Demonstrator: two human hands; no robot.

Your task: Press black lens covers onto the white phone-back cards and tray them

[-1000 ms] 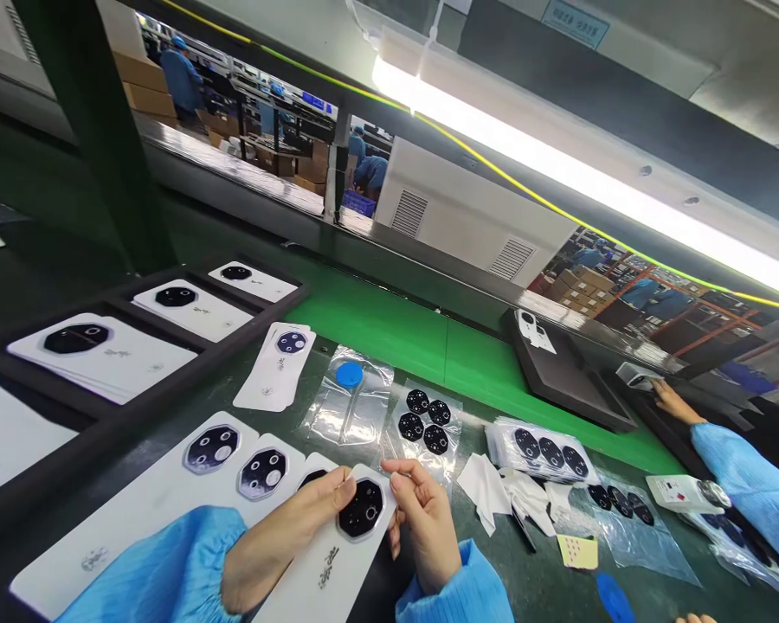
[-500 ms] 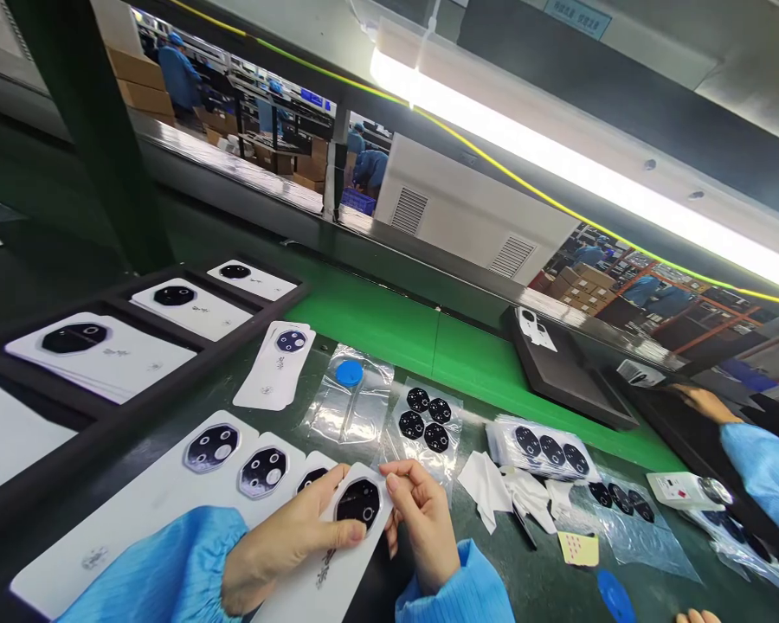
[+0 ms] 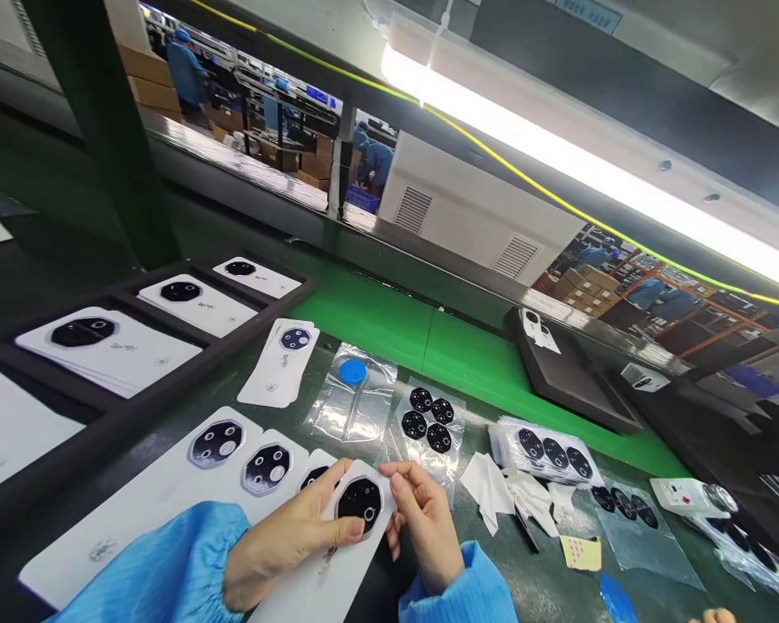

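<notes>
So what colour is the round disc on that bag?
The round disc is blue, best seen in the head view.

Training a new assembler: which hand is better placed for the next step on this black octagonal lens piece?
Probably the right hand: its fingertips reach the black octagonal lens piece, while the left hand braces the white card.

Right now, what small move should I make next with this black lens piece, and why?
Probably press the black lens piece gently flat: your left hand has its thumb at the lower edge, and your right hand holds the edge of the white card.
</notes>
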